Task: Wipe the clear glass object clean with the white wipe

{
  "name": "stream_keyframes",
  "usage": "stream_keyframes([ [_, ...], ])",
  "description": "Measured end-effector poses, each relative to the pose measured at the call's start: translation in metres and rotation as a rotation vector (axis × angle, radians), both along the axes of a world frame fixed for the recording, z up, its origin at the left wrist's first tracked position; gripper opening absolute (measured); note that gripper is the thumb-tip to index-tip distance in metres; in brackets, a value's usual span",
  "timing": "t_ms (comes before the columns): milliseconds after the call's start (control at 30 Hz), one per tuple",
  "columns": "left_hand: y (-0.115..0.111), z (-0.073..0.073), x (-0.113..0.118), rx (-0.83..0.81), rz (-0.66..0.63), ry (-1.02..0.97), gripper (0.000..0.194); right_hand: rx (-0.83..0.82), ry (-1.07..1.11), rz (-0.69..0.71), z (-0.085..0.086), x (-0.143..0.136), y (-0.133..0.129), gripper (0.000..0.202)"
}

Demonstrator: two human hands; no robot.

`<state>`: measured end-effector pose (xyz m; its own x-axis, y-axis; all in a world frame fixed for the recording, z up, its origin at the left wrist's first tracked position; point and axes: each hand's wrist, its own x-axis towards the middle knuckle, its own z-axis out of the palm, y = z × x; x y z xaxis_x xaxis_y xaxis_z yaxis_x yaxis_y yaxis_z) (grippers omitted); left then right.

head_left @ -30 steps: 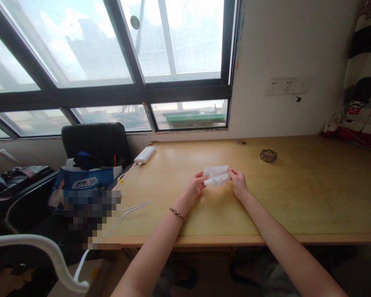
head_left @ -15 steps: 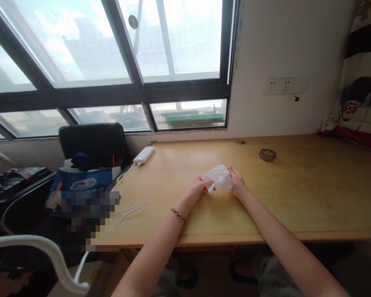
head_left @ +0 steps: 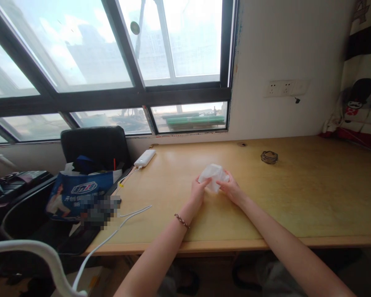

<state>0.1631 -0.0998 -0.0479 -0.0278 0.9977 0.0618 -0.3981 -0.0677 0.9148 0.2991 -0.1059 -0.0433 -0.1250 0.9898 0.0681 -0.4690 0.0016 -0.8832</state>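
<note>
Between my two hands is a crumpled white tissue point(head_left: 213, 175), thin and slightly see-through, held just over the wooden table point(head_left: 179, 218). My left hand point(head_left: 200, 189) grips its left side, the thumb laid across the near face. On the right edge, my right hand point(head_left: 231, 187) holds it with the thumb in front and the fingers behind. Some fingertips of both hands are hidden by the tissue. A braided bracelet point(head_left: 181, 221) is around my left wrist.
A dark, ring-shaped openwork object point(head_left: 269, 156) sits farther back on the right. At the table's left edge lies a white power bank point(head_left: 144, 158) with a cable, and a white cable point(head_left: 132, 213) lies nearer. A black chair point(head_left: 94, 144) carries a blue bag point(head_left: 77, 192).
My right hand has moved left and closer to my left hand, its thumb now across the front of the tissue. The tissue is bunched narrower.
</note>
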Motion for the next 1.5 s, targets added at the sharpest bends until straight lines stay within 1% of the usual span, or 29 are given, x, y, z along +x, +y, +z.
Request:
stream_keyframes([
  [133,-0.001,0.005,0.001,-0.040,-0.072,-0.073,0.041,-0.024,0.008,-0.124,-0.010,0.009,0.012,0.059],
  [233,-0.003,0.008,0.000,-0.089,-0.145,-0.066,0.038,-0.037,0.003,-0.225,-0.015,0.017,0.020,0.056],
  [333,-0.003,0.007,-0.001,-0.134,-0.277,-0.028,0.040,-0.047,-0.036,-0.289,-0.016,0.021,0.025,0.053],
  [400,-0.003,0.006,-0.002,-0.158,-0.311,-0.016,0.040,-0.059,-0.065,-0.296,-0.014,0.021,0.025,0.051],
  [467,-0.003,0.005,-0.002,-0.181,-0.286,-0.005,0.040,-0.062,-0.084,-0.247,-0.012,0.020,0.022,0.056],
  [567,-0.002,0.004,-0.004,-0.188,-0.254,0.013,0.038,-0.035,-0.151,-0.151,-0.013,0.017,0.019,0.080],
  [633,-0.002,0.003,-0.005,-0.169,-0.260,0.016,0.038,-0.010,-0.230,-0.149,-0.016,0.017,0.018,0.093],
  [667,-0.002,0.003,-0.005,-0.158,-0.268,0.017,0.039,0.001,-0.262,-0.168,-0.018,0.017,0.019,0.094],
  [733,-0.002,0.003,-0.005,-0.149,-0.283,0.023,0.040,0.007,-0.289,-0.222,-0.022,0.019,0.020,0.088],
  [833,-0.002,0.003,-0.003,-0.175,-0.288,0.026,0.041,-0.005,-0.259,-0.283,-0.023,0.022,0.023,0.077],
  [967,-0.001,0.004,-0.002,-0.199,-0.294,0.010,0.038,0.015,-0.235,-0.278,-0.020,0.024,0.023,0.071],
  [1133,0.001,0.004,-0.007,-0.227,-0.238,0.007,0.032,0.010,-0.224,-0.211,-0.017,0.022,0.021,0.073],
  [1267,0.002,0.001,-0.010,-0.196,-0.248,0.025,0.034,0.018,-0.214,-0.162,-0.014,0.020,0.019,0.080],
  [1400,0.001,0.002,-0.010,-0.182,-0.250,0.033,0.038,0.057,-0.244,-0.193,-0.011,0.021,0.016,0.079],
  [1500,0.000,0.005,-0.009,-0.213,-0.277,0.043,0.044,0.078,-0.262,-0.231,-0.009,0.022,0.015,0.075],
])
